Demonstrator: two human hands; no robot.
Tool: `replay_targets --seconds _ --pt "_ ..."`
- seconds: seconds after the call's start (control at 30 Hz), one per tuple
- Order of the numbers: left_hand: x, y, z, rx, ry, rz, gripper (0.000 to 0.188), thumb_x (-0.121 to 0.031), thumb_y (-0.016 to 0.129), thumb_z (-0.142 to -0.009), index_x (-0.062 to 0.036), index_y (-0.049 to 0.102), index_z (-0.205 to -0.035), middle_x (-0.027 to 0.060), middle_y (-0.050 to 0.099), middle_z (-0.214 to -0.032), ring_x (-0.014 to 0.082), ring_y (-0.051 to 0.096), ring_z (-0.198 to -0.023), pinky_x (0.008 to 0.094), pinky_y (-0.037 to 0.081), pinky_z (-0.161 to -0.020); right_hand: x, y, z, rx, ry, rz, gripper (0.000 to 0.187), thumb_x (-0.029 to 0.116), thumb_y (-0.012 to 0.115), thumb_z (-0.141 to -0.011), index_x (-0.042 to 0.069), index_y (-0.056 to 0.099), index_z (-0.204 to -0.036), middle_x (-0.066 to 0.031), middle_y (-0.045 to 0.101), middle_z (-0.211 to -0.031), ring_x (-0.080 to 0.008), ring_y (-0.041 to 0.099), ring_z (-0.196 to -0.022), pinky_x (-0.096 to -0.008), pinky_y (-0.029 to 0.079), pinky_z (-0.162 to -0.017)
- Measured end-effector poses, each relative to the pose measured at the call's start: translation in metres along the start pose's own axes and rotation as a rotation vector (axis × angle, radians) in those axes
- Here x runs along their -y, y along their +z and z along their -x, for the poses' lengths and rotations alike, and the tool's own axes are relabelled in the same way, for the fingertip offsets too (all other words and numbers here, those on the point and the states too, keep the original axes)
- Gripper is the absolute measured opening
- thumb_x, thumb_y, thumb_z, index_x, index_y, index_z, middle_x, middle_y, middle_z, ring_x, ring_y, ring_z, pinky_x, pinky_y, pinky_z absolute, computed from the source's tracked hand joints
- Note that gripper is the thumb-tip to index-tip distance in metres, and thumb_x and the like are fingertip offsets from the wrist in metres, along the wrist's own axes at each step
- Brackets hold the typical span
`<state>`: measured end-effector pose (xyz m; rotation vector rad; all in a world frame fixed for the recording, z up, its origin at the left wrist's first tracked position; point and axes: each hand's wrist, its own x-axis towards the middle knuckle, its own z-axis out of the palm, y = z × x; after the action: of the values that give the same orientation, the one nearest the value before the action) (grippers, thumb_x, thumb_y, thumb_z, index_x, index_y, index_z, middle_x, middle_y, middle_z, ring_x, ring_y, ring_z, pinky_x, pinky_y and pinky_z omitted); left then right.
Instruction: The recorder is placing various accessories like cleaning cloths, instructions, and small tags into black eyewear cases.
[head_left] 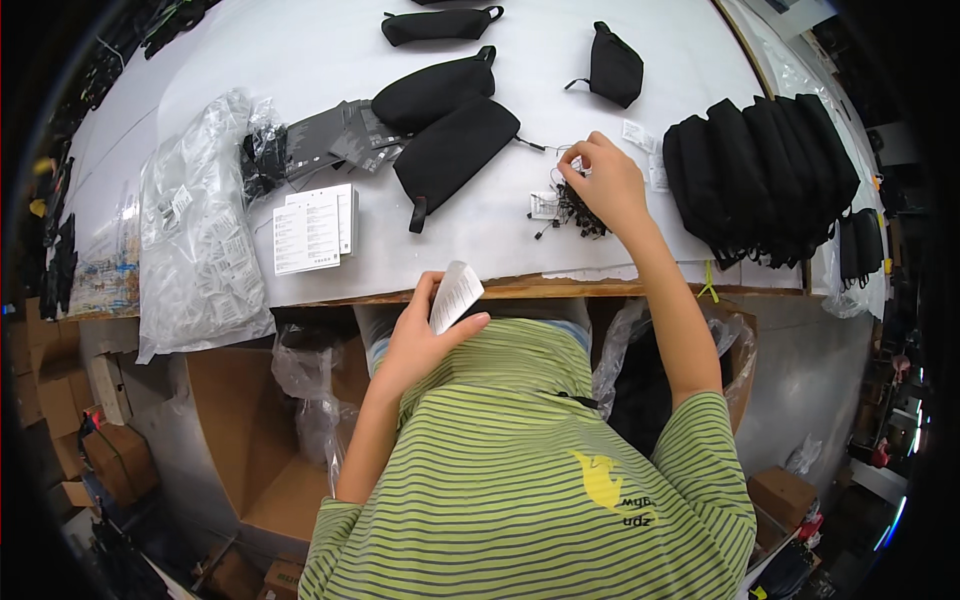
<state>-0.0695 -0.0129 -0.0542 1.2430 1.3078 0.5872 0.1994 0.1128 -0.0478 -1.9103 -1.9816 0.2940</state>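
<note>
Brown cardboard cartons (pixel 120 462) stand low in the room at the left, below a long worktable covered in white sheeting (pixel 300 60), its near edge showing worn brown wood. On the table's left side lies a bulging clear plastic bag (pixel 200 250) with small white labels inside; to its right come flat dark grey cards (pixel 315 145), overlapping, and nearer, a low stack of white printed cards (pixel 308 235). Right of that stack, at the near edge, the left hand (pixel 415 345) holds a curled white printed card (pixel 457 296) between thumb and fingers, tilted upward. Beyond it lies a plump black fabric pouch (pixel 455 160), its long axis slanting from a loop at the near left to a zip pull at the far right. That pull points toward the right hand (pixel 610 185), which is the nearer of the two to it; the left hand and its card are well apart from the pouch, on the near side. The right hand's thumb and forefinger are pressed together just above a tangled heap of thin black cords (pixel 578 210), which lies far and right of the card; whether they pinch a strand, I cannot tell. At the table's right, a tight row of black fabric pouches (pixel 760 180) lines up side by side. Lower right, a small brown box (pixel 783 497) sits beneath table height.
</note>
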Motion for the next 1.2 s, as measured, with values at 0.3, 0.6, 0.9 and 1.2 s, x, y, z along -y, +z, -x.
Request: replay_targets --seconds 0.3,0.6,0.9,1.2 --pt "-0.011 0.006 -0.006 0.071 -0.002 0.009 0.070 -0.044 0.077 -0.071 -0.0045 0.045 -0.119 0.0130 0.059 -0.105 0.0207 0.057 -0.095 0.0318 0.044 -0.085 -0.018 0.030 -0.006 0.310 -0.029 0.231 0.010 0.019 0.067 -0.074 0.009 0.067 -0.073 -0.0074 0.059 -0.090 -0.0263 0.062 -0.081 -0.0370 0.050 -0.071" --pt "-0.005 0.003 -0.005 0.042 0.009 -0.001 0.072 -0.043 0.078 -0.071 -0.0054 0.043 -0.121 0.0146 0.059 -0.105 0.0225 0.057 -0.097 0.0332 0.044 -0.086 0.008 -0.017 -0.007 0.105 -0.029 -0.021 0.012 0.022 0.067 -0.072 0.010 0.067 -0.072 -0.0055 0.057 -0.080 -0.0216 0.057 -0.065 -0.0334 0.047 -0.061" --pt "-0.007 0.004 -0.011 -0.115 0.075 0.230 0.062 -0.026 0.075 -0.078 -0.0101 0.039 -0.126 0.0111 0.059 -0.101 0.0185 0.057 -0.094 0.0295 0.044 -0.083 0.027 -0.063 -0.022 -0.476 -0.242 -0.512 0.008 0.014 0.072 -0.076 0.008 0.068 -0.076 0.0042 0.050 -0.067 -0.0028 0.035 -0.052 -0.0189 0.028 -0.048" --pt "-0.007 -0.001 -0.012 -0.207 0.217 0.180 0.028 -0.016 0.072 -0.080 -0.0023 0.062 -0.102 0.0023 0.054 -0.099 0.0114 0.054 -0.090 0.0239 0.043 -0.080 0.036 -0.059 -0.022 -0.825 -0.123 -0.765 0.009 0.014 0.072 -0.078 0.006 0.069 -0.081 0.0048 0.057 -0.070 -0.0010 0.038 -0.052 -0.0182 0.028 -0.048"
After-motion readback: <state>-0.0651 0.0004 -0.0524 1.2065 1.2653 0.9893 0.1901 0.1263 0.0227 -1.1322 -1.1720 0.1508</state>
